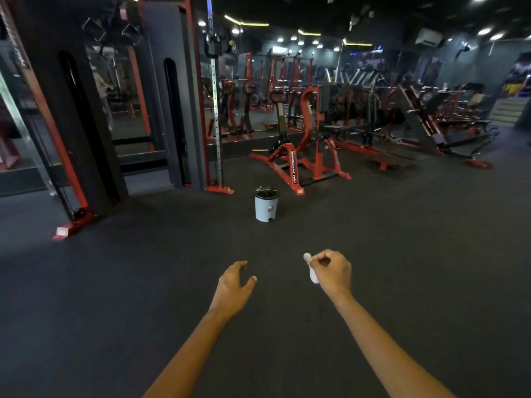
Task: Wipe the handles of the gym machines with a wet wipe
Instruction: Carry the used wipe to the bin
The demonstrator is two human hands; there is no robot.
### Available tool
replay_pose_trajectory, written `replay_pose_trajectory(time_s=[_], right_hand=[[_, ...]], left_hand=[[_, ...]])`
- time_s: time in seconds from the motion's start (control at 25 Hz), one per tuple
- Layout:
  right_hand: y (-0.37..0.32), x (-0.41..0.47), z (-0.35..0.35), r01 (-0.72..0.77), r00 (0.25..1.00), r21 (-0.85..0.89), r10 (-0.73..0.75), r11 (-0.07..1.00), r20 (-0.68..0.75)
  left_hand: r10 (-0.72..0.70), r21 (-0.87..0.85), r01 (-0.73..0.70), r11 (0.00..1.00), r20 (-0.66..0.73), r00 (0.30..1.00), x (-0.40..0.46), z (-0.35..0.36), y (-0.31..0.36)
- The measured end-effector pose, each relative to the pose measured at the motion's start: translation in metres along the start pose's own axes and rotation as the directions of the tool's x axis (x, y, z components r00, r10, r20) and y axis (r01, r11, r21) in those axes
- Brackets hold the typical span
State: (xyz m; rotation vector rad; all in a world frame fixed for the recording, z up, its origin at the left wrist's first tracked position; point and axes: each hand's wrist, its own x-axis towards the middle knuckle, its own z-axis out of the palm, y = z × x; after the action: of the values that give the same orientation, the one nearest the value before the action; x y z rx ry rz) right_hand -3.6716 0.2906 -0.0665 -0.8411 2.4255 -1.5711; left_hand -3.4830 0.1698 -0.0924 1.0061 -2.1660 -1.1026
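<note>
Open floor [373, 254] ahead (only a bin [266, 204] stands there).

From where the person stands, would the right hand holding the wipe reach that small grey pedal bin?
Probably not yet: the right hand hangs well short of the small grey pedal bin, though only bare dark floor lies between.

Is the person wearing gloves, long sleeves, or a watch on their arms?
No. The left hand and the right hand are both bare, with no gloves. Both forearms are uncovered as far as the picture's bottom edge, so no sleeves show. No watch, bracelet or ring can be seen on either one.
</note>
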Motion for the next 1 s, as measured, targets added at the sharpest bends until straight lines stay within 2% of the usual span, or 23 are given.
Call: replay_pose_trajectory(time_s=[0.2,0.4,0.56,0.68,0.8,1.0], right_hand=[[0.027,0.138,0.074,-0.060,0.997,-0.032,0.061,0.998,0.047],[0.057,0.277,0.147,-0.109,0.992,-0.032,0.111,0.993,0.058],[0.063,0.392,0.192,-0.131,0.989,-0.045,0.134,0.990,0.058],[0.074,0.469,0.222,-0.138,0.988,-0.043,0.141,0.989,0.067],[0.097,0.550,0.255,-0.176,0.980,-0.056,0.180,0.983,0.085],[0.133,0.709,0.309,-0.132,0.973,-0.117,0.152,0.984,0.175]], left_hand=[[-0.077,-0.025,0.076,0.997,-0.018,0.997,0.146,0.037,-0.038],[-0.085,0.000,0.085,0.996,-0.008,0.996,0.312,0.063,-0.075],[-0.030,0.140,0.016,0.990,0.100,0.994,0.433,0.082,-0.092],[-0.047,0.118,0.030,0.993,0.144,0.989,0.515,0.102,-0.102],[-0.069,0.118,0.052,0.992,0.145,0.987,0.602,0.124,-0.115],[-0.145,0.082,0.138,0.987,0.089,0.985,0.756,0.162,-0.132]])
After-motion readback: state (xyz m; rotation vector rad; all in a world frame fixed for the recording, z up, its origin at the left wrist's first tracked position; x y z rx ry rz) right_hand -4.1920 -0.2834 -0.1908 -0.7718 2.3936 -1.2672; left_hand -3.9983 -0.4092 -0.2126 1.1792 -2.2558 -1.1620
